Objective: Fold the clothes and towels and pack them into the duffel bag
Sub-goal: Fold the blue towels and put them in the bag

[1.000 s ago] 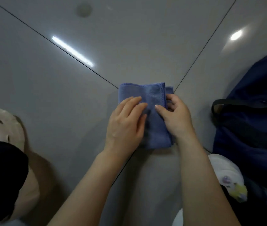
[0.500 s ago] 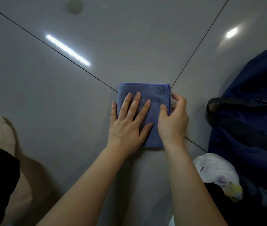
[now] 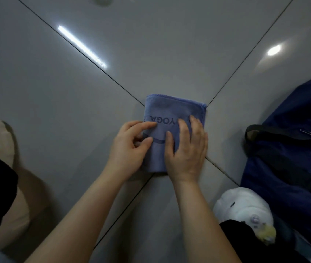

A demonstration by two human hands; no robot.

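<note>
On floor: towel [image 3: 171, 112] long axis away | left hand [image 3: 130, 147] pinches edge | right hand [image 3: 187, 150] flat

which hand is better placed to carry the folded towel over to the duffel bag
Probably the right hand: it lies flat on the folded blue towel on the side toward the duffel bag. The left hand pinches the towel's far edge.

Folded towel [image 3: 171, 118] on floor [image 3: 151, 54], centre; both hands upon it; duffel bag [image 3: 293, 149] right.
</note>
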